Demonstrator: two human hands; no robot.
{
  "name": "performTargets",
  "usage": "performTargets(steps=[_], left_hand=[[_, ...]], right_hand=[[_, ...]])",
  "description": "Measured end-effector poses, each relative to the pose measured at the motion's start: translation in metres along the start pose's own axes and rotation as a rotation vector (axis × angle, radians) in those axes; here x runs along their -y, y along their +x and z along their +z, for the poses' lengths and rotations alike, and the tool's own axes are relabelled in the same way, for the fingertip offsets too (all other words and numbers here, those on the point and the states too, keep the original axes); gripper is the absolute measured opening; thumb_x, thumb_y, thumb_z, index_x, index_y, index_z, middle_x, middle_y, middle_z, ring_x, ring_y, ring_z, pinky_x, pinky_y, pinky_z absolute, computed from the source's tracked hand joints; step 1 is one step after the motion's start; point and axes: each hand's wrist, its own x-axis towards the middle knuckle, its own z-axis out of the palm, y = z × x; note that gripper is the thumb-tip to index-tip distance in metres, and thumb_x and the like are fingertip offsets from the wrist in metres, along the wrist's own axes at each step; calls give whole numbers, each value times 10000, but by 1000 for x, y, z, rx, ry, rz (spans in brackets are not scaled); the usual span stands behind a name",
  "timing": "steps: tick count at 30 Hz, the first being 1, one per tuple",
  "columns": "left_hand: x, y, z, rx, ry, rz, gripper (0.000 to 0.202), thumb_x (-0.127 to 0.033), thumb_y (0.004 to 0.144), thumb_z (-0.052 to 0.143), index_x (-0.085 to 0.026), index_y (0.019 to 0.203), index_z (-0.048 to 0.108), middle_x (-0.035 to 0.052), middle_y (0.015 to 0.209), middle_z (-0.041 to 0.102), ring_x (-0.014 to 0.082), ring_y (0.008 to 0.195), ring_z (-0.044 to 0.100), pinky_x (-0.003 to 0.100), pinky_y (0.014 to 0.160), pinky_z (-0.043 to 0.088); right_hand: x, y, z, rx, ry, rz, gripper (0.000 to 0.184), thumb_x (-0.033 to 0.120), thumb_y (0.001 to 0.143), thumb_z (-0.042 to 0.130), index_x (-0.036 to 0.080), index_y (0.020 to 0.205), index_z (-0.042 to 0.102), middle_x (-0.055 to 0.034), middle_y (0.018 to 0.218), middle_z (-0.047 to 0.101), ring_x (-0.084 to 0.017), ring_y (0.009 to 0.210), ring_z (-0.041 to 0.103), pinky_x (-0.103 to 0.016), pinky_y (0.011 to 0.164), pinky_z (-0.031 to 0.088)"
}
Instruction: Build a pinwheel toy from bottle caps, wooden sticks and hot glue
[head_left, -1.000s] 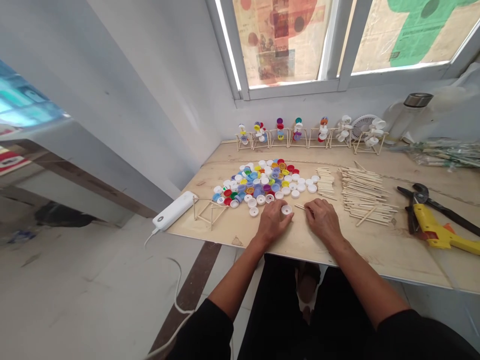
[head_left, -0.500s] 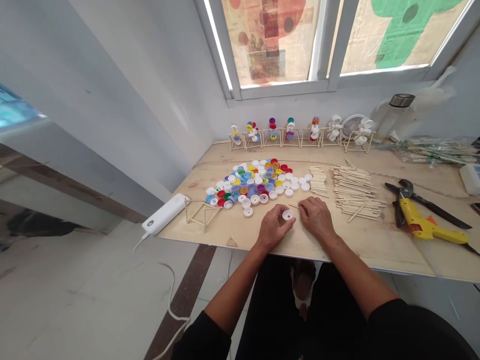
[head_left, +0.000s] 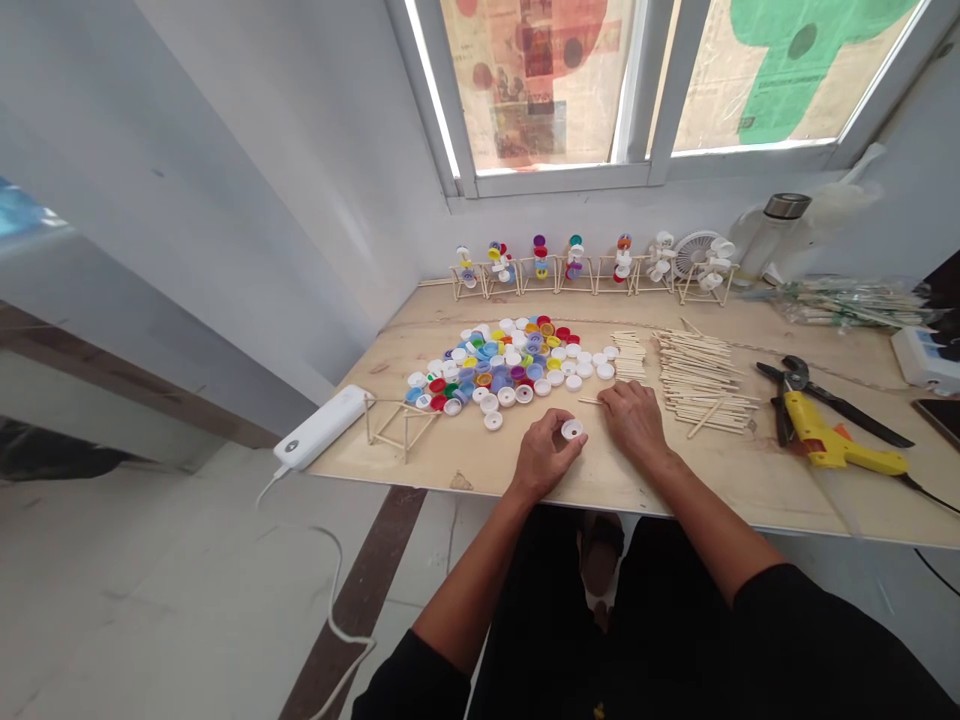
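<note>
My left hand (head_left: 546, 455) pinches a white bottle cap (head_left: 571, 431) with a hole in its middle, held just above the plywood board (head_left: 525, 470). Close to its right, my right hand (head_left: 634, 418) rests knuckles up on the board, fingers curled over a thin wooden stick (head_left: 591, 401) whose tip pokes out to the left. A spread of coloured and white bottle caps (head_left: 510, 365) lies just beyond both hands. A stack of wooden sticks (head_left: 701, 381) lies to the right of the caps.
A white power bank (head_left: 322, 427) with a cable and a stick frame (head_left: 397, 425) sit at the board's left end. Pliers (head_left: 795, 375) and a yellow glue gun (head_left: 836, 445) lie at the right. Small stick-and-cap models (head_left: 585, 265), a fan and a bottle line the back wall.
My left hand has lifted the white cap off the board and drawn it slightly nearer. The camera has swung to the right. My right hand stays over the stick.
</note>
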Motion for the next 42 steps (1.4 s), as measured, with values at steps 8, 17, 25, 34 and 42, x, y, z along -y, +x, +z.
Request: performTargets(steps=[8, 17, 25, 34, 42], left_hand=[[2, -1, -1, -68, -287, -104, 247, -347, 734, 661, -202, 901, 551, 37, 856, 678, 186, 822, 654, 314, 776, 485], [0, 2, -9, -239, -767, -290, 371, -395, 665, 744, -183, 896, 545, 51, 796, 712, 194, 851, 684, 364, 896, 462], [-32, 3, -51, -333, -888, -183, 338, -353, 678, 743, -180, 901, 557, 37, 792, 720, 181, 808, 690, 398, 905, 474], [-43, -11, -77, -361, -887, -207, 301, -357, 692, 728, -186, 889, 579, 37, 804, 715, 186, 823, 687, 406, 887, 496], [-55, -6, -74, -316, -902, -200, 283, -347, 701, 718, -192, 891, 577, 37, 823, 712, 187, 832, 683, 396, 883, 501]], right_hand=[[3, -23, -10, -56, 43, 17, 266, 198, 891, 410, 165, 977, 660, -99, 977, 648, -223, 928, 519, -337, 776, 370], [27, -60, -11, 74, 15, -175, 457, 374, 927, 374, 115, 1270, 530, -172, 1347, 495, -291, 1252, 414, -437, 1039, 309], [126, -83, -25, 349, 299, -546, 597, 544, 883, 420, 156, 1334, 476, -145, 1438, 407, -277, 1353, 305, -450, 1115, 198], [74, -50, -18, 157, 209, -197, 498, 376, 934, 375, 98, 1336, 468, -190, 1410, 430, -293, 1328, 346, -488, 1085, 256], [129, -62, -10, 294, 278, -546, 629, 567, 862, 454, 152, 1334, 469, -149, 1431, 415, -305, 1345, 314, -483, 1107, 206]])
